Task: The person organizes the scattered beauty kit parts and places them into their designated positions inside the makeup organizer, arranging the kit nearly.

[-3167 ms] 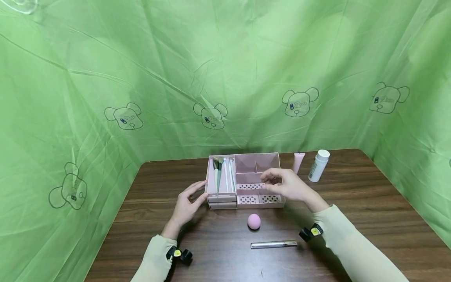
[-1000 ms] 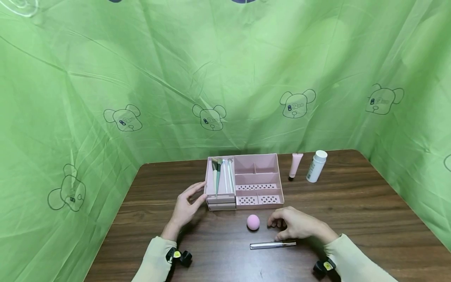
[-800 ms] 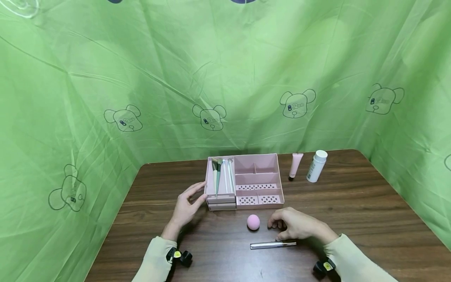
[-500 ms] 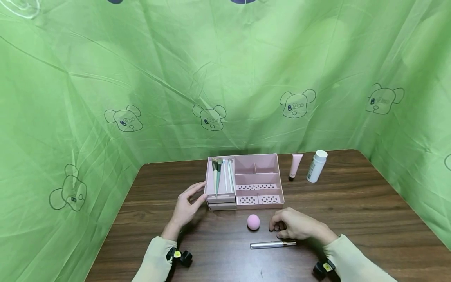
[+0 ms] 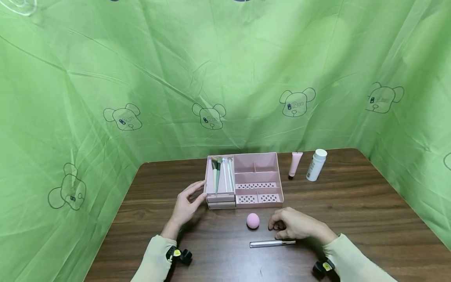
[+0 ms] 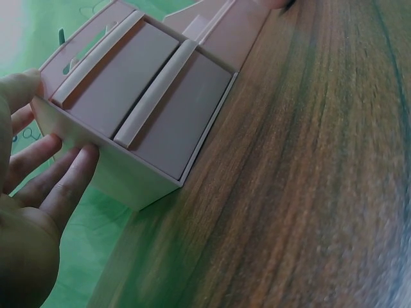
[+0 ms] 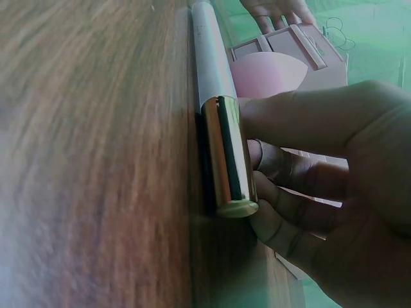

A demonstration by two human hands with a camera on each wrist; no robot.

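My left hand [image 5: 185,207] rests against the left side of a pink organizer box [image 5: 258,204], fingers fairly straight on its wall and thumb by the front corner. Two drawer fronts [image 6: 176,115] show in the left wrist view. Makeup brushes [image 5: 217,176] lie in the box's left tray. My right hand [image 5: 299,225] is low over the table, fingers loosely bent. Its thumb tip is right at the shiny end of a slim silver cosmetic tube [image 5: 269,243], which lies flat. A pink makeup sponge [image 5: 252,221] sits between this hand and the box.
A pink squeeze tube [image 5: 295,165] with a black cap and a white bottle [image 5: 316,165] stand to the right of the box. Green cloth [image 5: 246,70] hangs behind and beside the wooden table [image 5: 148,227].
My right hand has come from over the organizer's right compartments down toward me, beside the silver cosmetic tube, and stays nearly still there. My left hand keeps its place on the box.
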